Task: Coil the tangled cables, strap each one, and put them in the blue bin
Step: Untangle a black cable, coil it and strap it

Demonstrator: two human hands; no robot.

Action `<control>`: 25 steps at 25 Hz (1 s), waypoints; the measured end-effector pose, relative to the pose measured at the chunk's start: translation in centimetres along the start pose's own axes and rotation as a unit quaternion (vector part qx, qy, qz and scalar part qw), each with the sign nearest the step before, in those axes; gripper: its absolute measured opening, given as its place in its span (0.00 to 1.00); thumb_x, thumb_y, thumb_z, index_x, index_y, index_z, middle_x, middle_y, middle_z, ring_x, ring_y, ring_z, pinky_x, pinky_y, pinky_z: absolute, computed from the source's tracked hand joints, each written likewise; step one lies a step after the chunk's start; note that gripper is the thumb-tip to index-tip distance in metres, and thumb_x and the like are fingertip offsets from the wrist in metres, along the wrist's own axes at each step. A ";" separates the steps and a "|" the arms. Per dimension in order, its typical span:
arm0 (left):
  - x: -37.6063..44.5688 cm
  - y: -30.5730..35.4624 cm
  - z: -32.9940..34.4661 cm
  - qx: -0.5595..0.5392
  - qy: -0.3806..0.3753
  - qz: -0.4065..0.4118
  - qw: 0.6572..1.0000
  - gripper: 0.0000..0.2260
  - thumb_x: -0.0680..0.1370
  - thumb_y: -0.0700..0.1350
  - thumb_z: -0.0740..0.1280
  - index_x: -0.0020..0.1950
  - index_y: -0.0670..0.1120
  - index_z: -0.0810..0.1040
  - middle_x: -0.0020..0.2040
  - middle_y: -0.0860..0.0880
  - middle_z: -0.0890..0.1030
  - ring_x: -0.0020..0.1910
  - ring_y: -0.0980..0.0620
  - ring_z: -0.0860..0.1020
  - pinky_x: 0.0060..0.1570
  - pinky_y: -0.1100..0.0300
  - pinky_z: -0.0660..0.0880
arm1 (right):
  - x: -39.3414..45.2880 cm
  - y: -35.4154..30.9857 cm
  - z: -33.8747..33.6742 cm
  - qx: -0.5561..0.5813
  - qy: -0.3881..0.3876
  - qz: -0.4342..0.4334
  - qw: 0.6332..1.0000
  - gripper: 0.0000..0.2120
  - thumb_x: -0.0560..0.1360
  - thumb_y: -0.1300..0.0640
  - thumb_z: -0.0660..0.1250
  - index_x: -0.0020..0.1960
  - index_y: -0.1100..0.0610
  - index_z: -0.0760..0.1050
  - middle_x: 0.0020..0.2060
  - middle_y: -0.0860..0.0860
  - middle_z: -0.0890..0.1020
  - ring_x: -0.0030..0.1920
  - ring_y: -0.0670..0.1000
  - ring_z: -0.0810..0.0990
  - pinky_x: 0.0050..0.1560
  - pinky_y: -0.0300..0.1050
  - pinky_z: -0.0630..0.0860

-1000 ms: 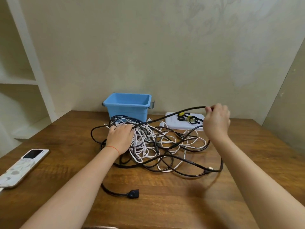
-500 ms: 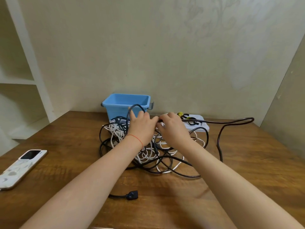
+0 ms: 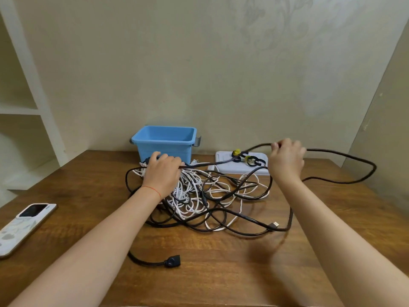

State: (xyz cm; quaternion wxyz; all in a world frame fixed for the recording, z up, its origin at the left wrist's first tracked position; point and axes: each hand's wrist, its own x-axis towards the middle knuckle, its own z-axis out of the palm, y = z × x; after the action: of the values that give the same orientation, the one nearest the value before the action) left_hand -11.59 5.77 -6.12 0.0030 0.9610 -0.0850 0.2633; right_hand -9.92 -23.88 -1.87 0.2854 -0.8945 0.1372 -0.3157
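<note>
A tangle of black and white cables (image 3: 205, 196) lies on the wooden table in front of the blue bin (image 3: 164, 141), which looks empty. My left hand (image 3: 162, 173) rests on the left of the pile and grips a black cable (image 3: 345, 154) there. That same black cable runs up and right to my right hand (image 3: 285, 159), which pinches it in the air above the table. Beyond my right hand it loops out to the right and back down to the table. Black and yellow straps (image 3: 245, 157) lie on a white tray (image 3: 221, 168) right of the bin.
A phone in a pale case (image 3: 22, 227) lies at the table's left edge. A black plug end (image 3: 172, 261) lies near the front. White shelves stand at the left, a wall behind, a panel at the right.
My right hand has pulled away from the pile, up and to the right, drawing the black cable out. My left hand has stayed on the tangle, shifting a little to the left.
</note>
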 end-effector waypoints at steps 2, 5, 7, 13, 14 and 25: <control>1.1 2.1 -1.5 -0.052 0.059 0.029 0.996 0.08 0.80 0.41 0.59 0.48 0.47 0.77 0.46 0.48 0.82 0.51 0.44 0.77 0.65 0.48 0.62 | -0.2 0.6 0.3 -0.035 -0.076 -0.022 0.996 0.14 0.79 0.64 0.56 0.60 0.59 0.76 0.62 0.60 0.72 0.63 0.62 0.69 0.60 0.55 0.68; 2.4 6.5 -3.9 -0.006 0.025 0.075 0.997 0.11 0.81 0.42 0.56 0.55 0.46 0.78 0.49 0.47 0.83 0.50 0.44 0.77 0.55 0.50 0.65 | -2.2 -1.4 0.3 0.032 -0.172 -0.122 0.977 0.19 0.77 0.67 0.56 0.58 0.55 0.81 0.58 0.55 0.80 0.58 0.57 0.77 0.57 0.50 0.74; 2.7 9.1 -4.4 0.037 -0.044 0.085 0.995 0.11 0.82 0.43 0.55 0.59 0.46 0.75 0.51 0.46 0.82 0.50 0.43 0.79 0.45 0.53 0.66 | -4.4 -3.5 0.1 0.113 -0.231 -0.170 0.951 0.16 0.78 0.64 0.57 0.55 0.55 0.82 0.49 0.53 0.84 0.49 0.53 0.79 0.48 0.46 0.74; 1.9 8.8 -3.3 -0.134 -0.085 0.024 0.987 0.11 0.83 0.50 0.57 0.43 0.50 0.72 0.38 0.51 0.77 0.40 0.47 0.74 0.33 0.57 0.64 | -4.6 -1.9 -0.6 0.074 -0.219 -0.259 0.938 0.09 0.81 0.52 0.63 0.52 0.57 0.77 0.42 0.51 0.78 0.44 0.53 0.75 0.44 0.49 0.71; 1.8 8.2 -3.1 -0.179 -0.082 -0.002 0.980 0.14 0.83 0.51 0.57 0.39 0.50 0.71 0.35 0.51 0.74 0.38 0.48 0.74 0.32 0.57 0.63 | -3.5 -1.0 -0.8 0.095 -0.171 -0.227 0.954 0.10 0.81 0.52 0.62 0.51 0.58 0.77 0.43 0.52 0.78 0.45 0.54 0.75 0.47 0.51 0.71; 1.7 8.7 -3.3 -0.605 -0.078 -0.188 0.770 0.20 0.81 0.53 0.64 0.31 0.49 0.65 0.24 0.54 0.63 0.25 0.55 0.64 0.45 0.51 0.77 | -0.9 3.0 -2.2 0.157 0.012 -0.001 0.988 0.10 0.83 0.54 0.57 0.57 0.59 0.72 0.46 0.56 0.80 0.47 0.61 0.77 0.44 0.54 0.73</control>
State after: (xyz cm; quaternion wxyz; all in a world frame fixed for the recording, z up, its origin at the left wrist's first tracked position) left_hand -13.29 -2.86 -2.76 0.6267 0.7743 -0.0444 0.0755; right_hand -12.24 -26.85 -2.70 0.4202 -0.8347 0.0887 -0.3446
